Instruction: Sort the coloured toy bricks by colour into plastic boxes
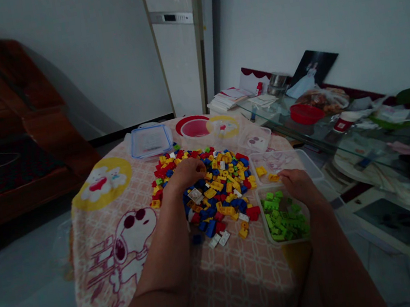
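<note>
A heap of mixed toy building bricks, red, yellow, blue and white with a few green, covers the middle of the round table. My left hand is over the heap's far part, its fingers curled together; whatever they may hold is hidden. On the right, my right hand pinches a yellow brick at its fingertips, above a clear plastic container. Another yellow brick lies in that container. Closer to me, a second clear container holds many green bricks, partly under my right wrist.
A blue-rimmed clear lid or box, a pink-and-red bowl and a small clear container stand at the table's far side. A cluttered glass table adjoins on the right. A wooden bench stands left.
</note>
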A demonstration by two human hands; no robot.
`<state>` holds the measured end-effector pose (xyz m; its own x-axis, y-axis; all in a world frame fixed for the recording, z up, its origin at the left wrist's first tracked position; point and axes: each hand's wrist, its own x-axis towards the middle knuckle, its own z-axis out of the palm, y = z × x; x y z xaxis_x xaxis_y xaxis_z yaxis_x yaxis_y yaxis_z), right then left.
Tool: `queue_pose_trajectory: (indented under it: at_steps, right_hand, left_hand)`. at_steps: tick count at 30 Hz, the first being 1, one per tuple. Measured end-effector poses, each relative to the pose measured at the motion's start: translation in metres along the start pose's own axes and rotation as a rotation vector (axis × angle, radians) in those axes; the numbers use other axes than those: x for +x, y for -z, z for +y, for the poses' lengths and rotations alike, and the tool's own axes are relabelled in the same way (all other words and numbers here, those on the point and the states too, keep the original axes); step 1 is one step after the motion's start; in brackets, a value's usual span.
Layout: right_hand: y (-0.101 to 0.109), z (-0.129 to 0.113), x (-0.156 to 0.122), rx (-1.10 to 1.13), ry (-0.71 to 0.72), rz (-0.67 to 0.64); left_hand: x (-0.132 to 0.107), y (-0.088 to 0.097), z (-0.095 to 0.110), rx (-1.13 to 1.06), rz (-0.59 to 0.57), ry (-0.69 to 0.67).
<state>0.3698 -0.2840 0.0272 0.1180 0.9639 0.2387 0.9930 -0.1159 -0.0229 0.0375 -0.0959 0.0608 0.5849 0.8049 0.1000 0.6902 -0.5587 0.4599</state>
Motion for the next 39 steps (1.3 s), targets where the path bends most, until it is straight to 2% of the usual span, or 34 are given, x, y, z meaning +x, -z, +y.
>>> queue_pose_trajectory:
  at_steps: [5, 8, 16, 22, 25, 27, 29, 31, 35, 39]
  right_hand:
    - [-0.001, -0.001, 0.0, 0.036, -0.043, -0.037]
    - [-0.003, 0.002, 0.001, 0.045, -0.043, -0.048]
    - [-0.005, 0.006, 0.001, 0.05, -0.028, -0.027]
    - [-0.005, 0.004, 0.001, 0.083, -0.023, -0.009]
    - [-0.005, 0.003, 0.001, 0.078, -0.037, -0.014]
    - [-0.004, 0.003, 0.001, 0.074, -0.035, -0.021]
    - [-0.004, 0.003, 0.001, 0.074, -0.023, -0.032]
    - [-0.003, 0.004, 0.001, 0.073, -0.021, -0.044]
    - [-0.004, 0.004, 0.001, 0.058, -0.037, -0.045]
    - [-0.006, 0.003, 0.0, 0.051, -0.043, -0.019]
  left_hand:
    - [0.0, 0.003, 0.013, -0.13, 0.146, -0.007]
    - [0.003, -0.005, 0.029, -0.277, 0.18, -0.055]
    - [0.008, -0.047, 0.077, -0.427, 0.074, -0.25]
    - [0.007, -0.083, 0.1, -0.53, 0.012, -0.255]
    - [0.007, -0.101, 0.11, -0.641, 0.024, -0.238]
    - [0.007, -0.107, 0.114, -0.724, 0.029, -0.248]
    - [0.007, -0.105, 0.113, -0.765, 0.023, -0.256]
    - [0.009, -0.096, 0.108, -0.738, 0.035, -0.255]
    - [0.011, -0.061, 0.087, -0.496, 0.095, -0.216]
    - [0.008, -0.023, 0.057, -0.261, 0.159, -0.102]
